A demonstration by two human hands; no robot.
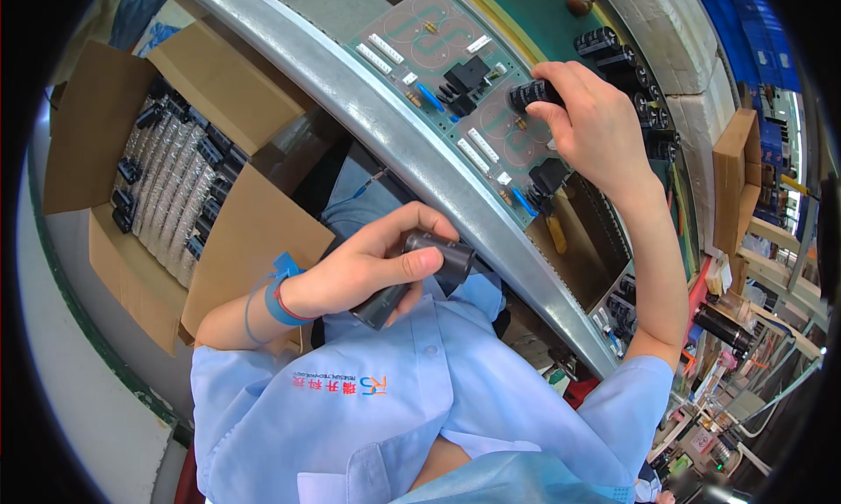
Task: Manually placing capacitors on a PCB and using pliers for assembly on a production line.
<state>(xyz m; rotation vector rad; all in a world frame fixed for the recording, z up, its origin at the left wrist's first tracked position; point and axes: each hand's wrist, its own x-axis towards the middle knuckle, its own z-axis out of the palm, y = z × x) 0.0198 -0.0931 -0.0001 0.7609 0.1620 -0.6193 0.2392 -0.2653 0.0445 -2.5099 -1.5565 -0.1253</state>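
My right hand [600, 123] grips a black cylindrical capacitor [528, 95] by its upper end, thumb and fingers around it. It is tilted over a printed outline on a green circuit board [394, 32]; I cannot tell whether its leads touch. White connectors [473, 156], black parts [464, 76] and blue components stand on that board. Lower down, close to my shirt, my left hand [363, 263] is closed around at least two more black capacitors [378, 306]. A blue strap [279, 302] circles my left wrist.
A metal rail [350, 96] runs diagonally between me and the board. At the left, an opened cardboard box [96, 127] holds several capacitors in silvery packing. More capacitors [618, 59] line the far right side, beside white foam blocks [670, 35]. Another populated board [603, 318] lies nearer the lower right.
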